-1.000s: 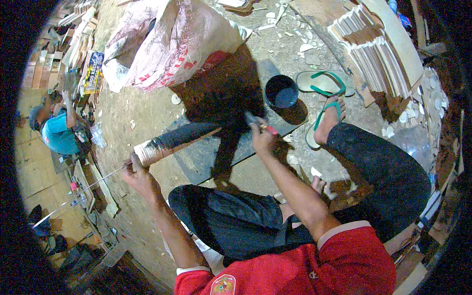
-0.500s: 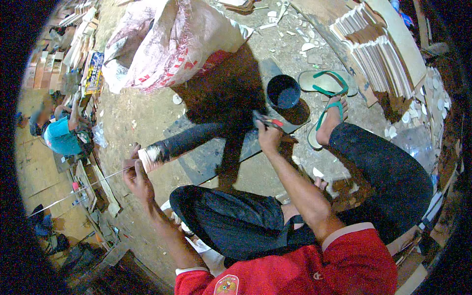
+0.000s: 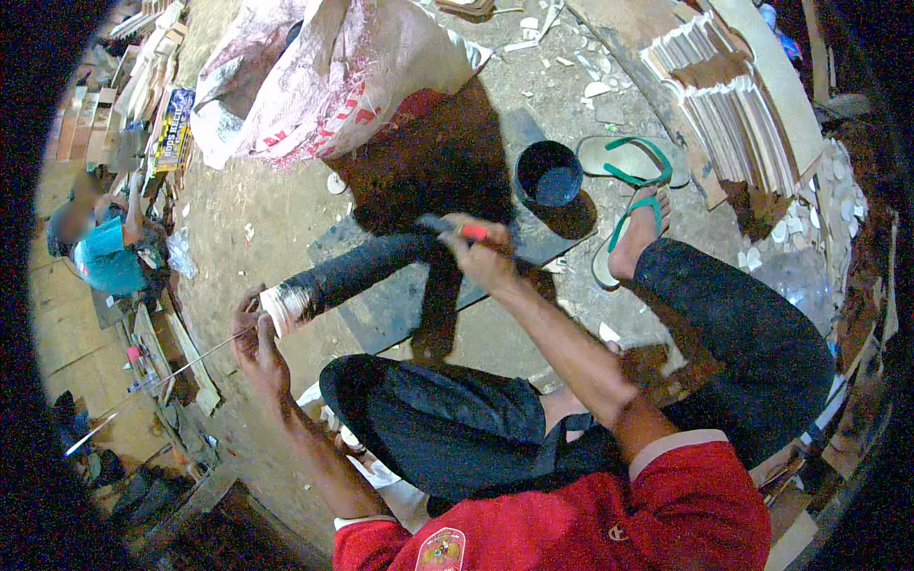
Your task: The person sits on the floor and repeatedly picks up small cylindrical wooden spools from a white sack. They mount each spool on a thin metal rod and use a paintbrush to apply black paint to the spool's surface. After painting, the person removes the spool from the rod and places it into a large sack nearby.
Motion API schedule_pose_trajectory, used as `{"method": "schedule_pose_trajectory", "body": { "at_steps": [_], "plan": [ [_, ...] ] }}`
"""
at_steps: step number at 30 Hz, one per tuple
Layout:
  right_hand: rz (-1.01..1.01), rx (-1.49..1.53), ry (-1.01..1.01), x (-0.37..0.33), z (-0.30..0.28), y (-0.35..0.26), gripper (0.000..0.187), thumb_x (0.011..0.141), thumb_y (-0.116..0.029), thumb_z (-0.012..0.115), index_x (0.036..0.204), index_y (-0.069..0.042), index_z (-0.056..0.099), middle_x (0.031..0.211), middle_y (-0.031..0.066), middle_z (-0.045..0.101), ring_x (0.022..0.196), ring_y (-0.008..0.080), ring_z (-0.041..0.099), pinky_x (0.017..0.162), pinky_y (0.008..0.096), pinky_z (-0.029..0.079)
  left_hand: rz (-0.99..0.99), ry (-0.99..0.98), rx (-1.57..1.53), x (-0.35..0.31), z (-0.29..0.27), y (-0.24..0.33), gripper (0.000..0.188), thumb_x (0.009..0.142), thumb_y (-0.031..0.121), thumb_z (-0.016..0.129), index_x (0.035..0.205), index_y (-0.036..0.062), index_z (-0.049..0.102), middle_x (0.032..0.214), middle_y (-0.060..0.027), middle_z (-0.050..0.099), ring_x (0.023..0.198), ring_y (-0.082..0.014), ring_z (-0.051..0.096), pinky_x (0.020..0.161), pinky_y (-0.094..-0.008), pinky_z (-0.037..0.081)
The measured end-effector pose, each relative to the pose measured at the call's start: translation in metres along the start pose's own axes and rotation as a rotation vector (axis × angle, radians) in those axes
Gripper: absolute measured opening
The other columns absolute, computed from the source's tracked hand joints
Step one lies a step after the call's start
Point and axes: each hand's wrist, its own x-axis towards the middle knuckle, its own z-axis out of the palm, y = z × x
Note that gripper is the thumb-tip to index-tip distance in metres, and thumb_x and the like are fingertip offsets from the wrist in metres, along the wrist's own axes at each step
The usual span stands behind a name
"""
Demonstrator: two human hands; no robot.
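A long cylinder (image 3: 367, 266), black along most of its length with a bare pale end, slants across in front of me. My left hand (image 3: 255, 347) is closed at the pale end, and a thin rod sticks out leftward from there. Closed around a paintbrush (image 3: 472, 231) with red on its handle, my right hand (image 3: 490, 262) is over the cylinder's far right part. The brush's dark tip points left at the black surface; whether it touches is hard to see. A black bucket (image 3: 549, 174) with dark contents stands to the right of the brush.
A dark flat sheet (image 3: 381, 319) lies under the cylinder. Beyond it stands a large whitish sack (image 3: 352, 86). Stacked thin curved pieces (image 3: 738, 114) are at the far right, near a green-strapped sandal (image 3: 633, 162). A person in a teal shirt (image 3: 112, 257) sits at the left.
My right hand has moved left with the paintbrush, from beside the bucket to over the cylinder. My left hand and the pale end have shifted slightly left.
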Motion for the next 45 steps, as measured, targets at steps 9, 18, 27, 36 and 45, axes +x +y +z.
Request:
{"method": "schedule_pose_trajectory", "body": {
  "at_steps": [9,18,27,36,45],
  "plan": [
    [0.121,-0.225,0.291,0.0,-0.017,-0.035,0.024,0.093,-0.024,0.064,0.11,-0.008,0.069,0.091,0.013,0.074,0.081,0.0313,0.07,0.076,0.0412,0.056,-0.071,0.391,0.08,-0.007,0.025,-0.002,0.02,0.097,0.018,0.062,0.098,-0.0027,0.061,0.089,-0.0095,0.064,0.081,-0.0169,0.06,0.073,-0.0309,0.049],
    [-0.12,0.262,0.027,-0.05,0.05,-0.029,0.034,0.089,-0.013,0.054,0.121,-0.007,0.065,0.114,0.0117,0.07,0.103,0.0238,0.068,0.086,0.0358,0.054,-0.166,0.483,0.014,0.006,0.045,0.02,0.025,0.096,0.02,0.063,0.091,-0.0027,0.056,0.084,-0.0101,0.061,0.07,-0.0164,0.06,0.059,-0.0302,0.054],
    [-0.189,-0.059,0.137,-0.049,0.042,-0.038,0.025,0.086,-0.013,0.067,0.109,-0.005,0.069,0.099,0.0088,0.072,0.089,0.0194,0.068,0.078,0.0326,0.055,-0.197,0.484,0.151,0.01,0.05,0.03,0.027,0.093,0.022,0.069,0.087,-0.0033,0.06,0.077,-0.0094,0.061,0.063,-0.013,0.058,0.051,-0.0288,0.044],
    [-0.118,0.077,0.216,-0.022,0.014,-0.033,0.025,0.088,-0.01,0.066,0.112,-0.002,0.068,0.109,0.0137,0.072,0.096,0.0272,0.071,0.088,0.0349,0.055,-0.065,0.432,-0.129,0.014,0.048,0.005,0.02,0.099,0.016,0.061,0.096,-0.0036,0.06,0.083,-0.0071,0.062,0.075,-0.0149,0.061,0.067,-0.0305,0.053],
    [-0.136,0.077,0.308,-0.027,0.016,-0.031,0.028,0.086,-0.018,0.074,0.109,-0.003,0.069,0.102,0.0159,0.073,0.094,0.03,0.071,0.084,0.0381,0.055,-0.218,0.466,-0.093,-0.017,0.022,0.036,0.02,0.099,0.019,0.061,0.095,-0.0003,0.059,0.088,-0.0092,0.065,0.079,-0.0177,0.065,0.067,-0.0337,0.059]
  ]
}}
